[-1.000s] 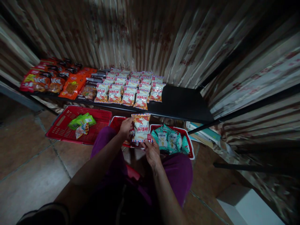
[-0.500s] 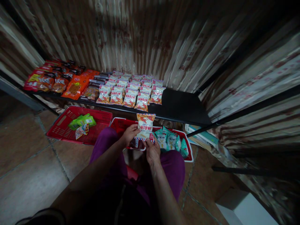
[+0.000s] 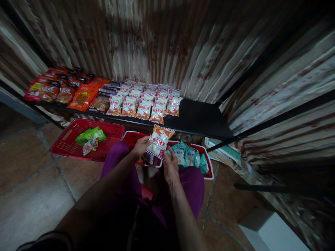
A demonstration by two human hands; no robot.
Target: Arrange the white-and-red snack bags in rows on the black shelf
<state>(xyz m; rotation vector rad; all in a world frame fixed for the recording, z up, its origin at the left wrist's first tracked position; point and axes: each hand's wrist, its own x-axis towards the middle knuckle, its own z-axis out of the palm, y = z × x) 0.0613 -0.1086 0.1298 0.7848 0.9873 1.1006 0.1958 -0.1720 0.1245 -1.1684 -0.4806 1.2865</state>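
Observation:
Between my two hands is a white and orange snack bag (image 3: 159, 140) with a striped edge, held tilted above the baskets. My left hand (image 3: 141, 146) pinches its left side, and my right hand (image 3: 170, 163) has its fingers on the lower right corner. In front of it, on the black shelf (image 3: 201, 116), stand several rows of matching snack bags (image 3: 143, 108). Below the held bag, a red basket with a white rim (image 3: 130, 139) is partly hidden by my left hand. Teal snack bags (image 3: 190, 155) fill the right-hand basket (image 3: 210, 170).
Orange bags (image 3: 83, 97) and red bags (image 3: 42, 89) occupy the shelf's left end. A red basket (image 3: 62, 148) on the tiled floor holds green packets (image 3: 90, 135) and a small colourful packet (image 3: 90, 146). A white box (image 3: 280, 232) lies at lower right. Black shelf posts (image 3: 261, 127) slant on the right.
The snack bag has tilted, its top leaning right and its bottom swinging left. My hands have shifted slightly with it. The whole view has drifted a little.

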